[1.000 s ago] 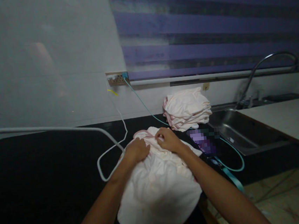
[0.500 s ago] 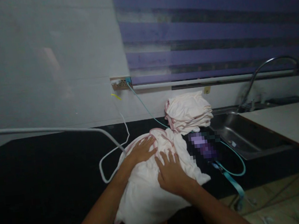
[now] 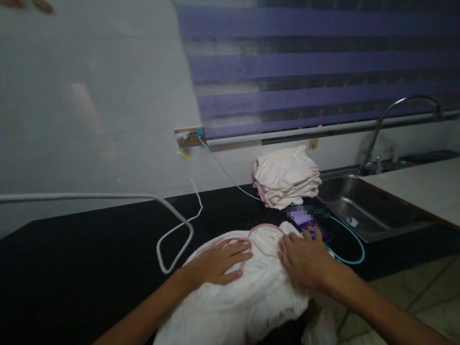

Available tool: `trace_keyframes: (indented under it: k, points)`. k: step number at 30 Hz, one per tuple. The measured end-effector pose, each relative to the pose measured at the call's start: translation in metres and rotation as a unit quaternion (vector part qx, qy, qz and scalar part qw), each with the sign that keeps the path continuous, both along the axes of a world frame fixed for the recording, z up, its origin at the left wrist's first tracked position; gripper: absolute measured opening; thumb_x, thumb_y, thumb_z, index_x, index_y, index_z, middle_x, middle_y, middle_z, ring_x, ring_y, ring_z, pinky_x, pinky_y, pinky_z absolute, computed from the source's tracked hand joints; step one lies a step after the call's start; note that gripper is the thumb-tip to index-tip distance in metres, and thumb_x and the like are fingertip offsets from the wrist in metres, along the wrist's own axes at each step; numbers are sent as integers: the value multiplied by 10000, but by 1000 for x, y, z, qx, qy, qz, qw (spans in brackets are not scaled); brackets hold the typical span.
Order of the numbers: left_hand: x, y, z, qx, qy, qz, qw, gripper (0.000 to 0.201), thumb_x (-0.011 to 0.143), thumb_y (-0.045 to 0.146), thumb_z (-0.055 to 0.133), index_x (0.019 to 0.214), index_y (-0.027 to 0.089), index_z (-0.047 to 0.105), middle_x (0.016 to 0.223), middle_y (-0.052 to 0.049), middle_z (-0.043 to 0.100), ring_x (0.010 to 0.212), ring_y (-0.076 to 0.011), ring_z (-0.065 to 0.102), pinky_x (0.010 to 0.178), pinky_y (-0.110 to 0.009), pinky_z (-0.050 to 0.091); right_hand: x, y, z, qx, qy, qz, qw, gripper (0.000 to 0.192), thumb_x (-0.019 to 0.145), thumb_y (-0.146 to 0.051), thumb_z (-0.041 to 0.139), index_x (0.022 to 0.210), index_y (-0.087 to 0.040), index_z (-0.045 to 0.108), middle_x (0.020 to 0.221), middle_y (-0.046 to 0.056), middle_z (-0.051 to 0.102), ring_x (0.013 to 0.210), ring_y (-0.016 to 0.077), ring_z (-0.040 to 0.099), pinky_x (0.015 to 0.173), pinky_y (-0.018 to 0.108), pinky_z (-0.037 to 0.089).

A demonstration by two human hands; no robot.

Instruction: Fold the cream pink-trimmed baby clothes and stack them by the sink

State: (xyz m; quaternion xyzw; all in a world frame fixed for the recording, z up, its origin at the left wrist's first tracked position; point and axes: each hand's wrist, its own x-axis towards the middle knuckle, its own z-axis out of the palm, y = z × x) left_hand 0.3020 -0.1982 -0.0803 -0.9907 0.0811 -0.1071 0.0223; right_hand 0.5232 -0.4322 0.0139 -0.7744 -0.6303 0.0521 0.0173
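Observation:
A white garment with pink trim (image 3: 242,296) lies on the black countertop (image 3: 80,263) and hangs over its front edge. My left hand (image 3: 218,260) rests flat on the garment's upper left part, fingers spread. My right hand (image 3: 303,257) presses flat on its upper right part, beside a phone with a lit screen (image 3: 305,220). Behind the phone, against the wall, sits a stack of folded pale pink cloths (image 3: 287,176).
A white cable (image 3: 168,254) loops on the counter left of the garment. A teal cable (image 3: 225,167) runs from the wall socket (image 3: 189,137) to the phone. A steel sink (image 3: 363,203) with a curved tap (image 3: 403,109) lies to the right, beside a light board (image 3: 435,188).
Both hands went from pinching the garment's top edge to lying flat on it. The garment has been drawn nearer the counter's front edge, and the right hand moved to its right side.

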Motion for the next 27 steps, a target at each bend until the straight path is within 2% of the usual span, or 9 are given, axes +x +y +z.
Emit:
trace_keyframes:
  k: [2, 4, 7, 10, 14, 17, 20, 25, 27]
  points:
    - [-8, -10, 12, -4, 12, 25, 1000, 493, 1056, 413, 477, 1516, 245, 536, 1546, -97, 602, 1472, -244, 505, 1236, -409, 379, -4, 12, 2, 72, -30, -18, 997, 432, 1056, -329, 425, 1319, -93, 675, 1403, 261, 631, 1336, 407, 575, 1108, 568, 403]
    - [-8, -29, 22, -26, 1, 152, 988, 437, 1075, 420, 409, 1393, 217, 631, 1455, -123, 650, 1368, -257, 581, 1159, -419, 447, -13, 26, -4, 86, 17, 29, 996, 411, 1055, -335, 428, 1226, -97, 716, 1315, 239, 683, 1245, 358, 637, 1040, 467, 461]
    - [0, -66, 30, -85, 0, 385, 919, 495, 1090, 365, 271, 1154, 159, 716, 1230, -169, 707, 1152, -261, 677, 1004, -406, 532, -25, 48, -25, 45, 96, 87, 991, 373, 1050, -349, 448, 1113, -137, 748, 1137, 185, 766, 1061, 291, 718, 903, 369, 508]
    - [11, -94, 32, -75, 55, 485, 869, 480, 1058, 327, 310, 1171, 99, 717, 1200, -224, 704, 1138, -329, 684, 1000, -474, 534, -27, 61, -44, 31, 81, 72, 994, 300, 995, -308, 538, 1147, -145, 739, 1167, 192, 769, 1054, 306, 735, 872, 376, 528]
    - [15, -91, 35, -30, 102, 499, 860, 526, 1023, 411, 420, 1345, 74, 664, 1452, -274, 612, 1346, -427, 576, 1116, -593, 447, -17, 59, -49, -19, 79, 103, 991, 500, 794, -336, 793, 1261, -179, 707, 1203, 187, 766, 1010, 338, 763, 811, 395, 579]
    - [16, -69, 36, -45, 106, 490, 864, 537, 1033, 442, 405, 1396, 119, 634, 1539, -241, 562, 1436, -400, 513, 1140, -597, 422, -11, 48, -36, -160, 141, 144, 966, 791, 523, -207, 914, 1284, -214, 698, 947, 70, 809, 622, 244, 747, 586, 311, 565]
    - [24, -51, 38, -18, 82, 489, 868, 475, 1029, 375, 383, 1323, 149, 680, 1425, -216, 647, 1315, -387, 603, 1063, -613, 460, -10, 36, -10, -236, 212, 188, 929, 681, 517, -134, 853, 1177, -247, 729, 667, -76, 729, 393, 143, 607, 460, 228, 477]
    - [49, -46, 45, 5, 83, 487, 870, 419, 968, 238, 430, 1176, 100, 767, 1283, -249, 702, 1234, -383, 649, 1038, -544, 490, -23, 15, 29, -227, 353, 392, 819, 592, 733, -166, 810, 1312, -245, 717, 1027, -17, 808, 743, 122, 765, 642, 166, 547]
    - [60, -45, 49, -12, 98, 489, 867, 401, 945, 190, 440, 1109, 100, 795, 1215, -253, 734, 1195, -368, 685, 997, -494, 527, -39, 5, 23, -189, 322, 419, 827, 548, 735, -274, 875, 1267, -297, 747, 1071, -22, 809, 814, 139, 783, 642, 175, 563]
